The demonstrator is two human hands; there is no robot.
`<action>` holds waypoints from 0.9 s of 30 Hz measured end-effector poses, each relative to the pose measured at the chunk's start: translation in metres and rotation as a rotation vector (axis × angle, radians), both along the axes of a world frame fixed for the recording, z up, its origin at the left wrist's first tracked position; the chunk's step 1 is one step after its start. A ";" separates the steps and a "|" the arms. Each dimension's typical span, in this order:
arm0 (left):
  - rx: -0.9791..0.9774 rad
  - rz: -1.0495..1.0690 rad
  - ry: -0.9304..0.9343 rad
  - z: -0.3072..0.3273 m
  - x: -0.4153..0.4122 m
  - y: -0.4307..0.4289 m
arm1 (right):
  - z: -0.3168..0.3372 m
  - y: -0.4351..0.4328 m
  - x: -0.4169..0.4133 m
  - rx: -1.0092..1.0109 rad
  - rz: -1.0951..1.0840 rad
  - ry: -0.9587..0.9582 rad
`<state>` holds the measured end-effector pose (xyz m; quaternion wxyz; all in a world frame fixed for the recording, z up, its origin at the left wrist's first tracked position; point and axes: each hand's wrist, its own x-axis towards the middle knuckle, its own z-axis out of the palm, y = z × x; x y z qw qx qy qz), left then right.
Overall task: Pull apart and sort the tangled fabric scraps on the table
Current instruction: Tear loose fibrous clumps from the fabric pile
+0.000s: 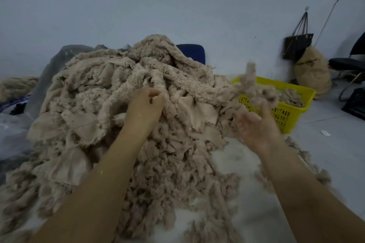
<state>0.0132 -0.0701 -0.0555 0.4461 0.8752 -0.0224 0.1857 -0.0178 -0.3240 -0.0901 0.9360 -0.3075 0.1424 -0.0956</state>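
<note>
Your left hand [147, 102] is deep in the pile of fabric scraps [122, 92], near its middle. Its fingers are curled tight around a long fleecy strip [158, 79] that runs up toward the top of the pile.

Your right hand [256, 124] is beside the right slope of the pile. The palm faces up and the fingers are spread apart, with nothing clamped in them. This hand is blurred. Just above its fingertips a loose scrap [251, 77] is in the air in front of the yellow basket [292, 112]. I cannot tell if the scrap touches the fingers.

The beige pile covers most of the tabletop [233, 158], from the far edge down to the near edge. Only a white patch of the surface shows between your forearms and under your right wrist. Small tufts lie along the near edge and the right edge.

The yellow basket stands past the right edge of the tabletop, and beige scraps lie inside it.

Behind the basket a black bag [296, 45] hangs on the wall, and a stuffed sack [312, 69] leans below it. A dark chair [347, 63] is at the far right, a blue chair back [192, 52] shows behind the pile, and a clear plastic sheet [13, 134] lies at the left.
</note>
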 end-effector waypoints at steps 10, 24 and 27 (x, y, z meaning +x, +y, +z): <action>0.328 -0.304 -0.018 -0.030 -0.012 -0.034 | -0.012 0.073 -0.001 -0.533 0.396 0.063; -0.777 -0.375 0.515 -0.007 -0.011 -0.035 | -0.005 0.090 -0.028 -1.337 0.470 -0.134; -1.354 -0.350 0.597 -0.002 0.009 -0.026 | -0.011 0.084 -0.040 -1.295 0.608 -0.193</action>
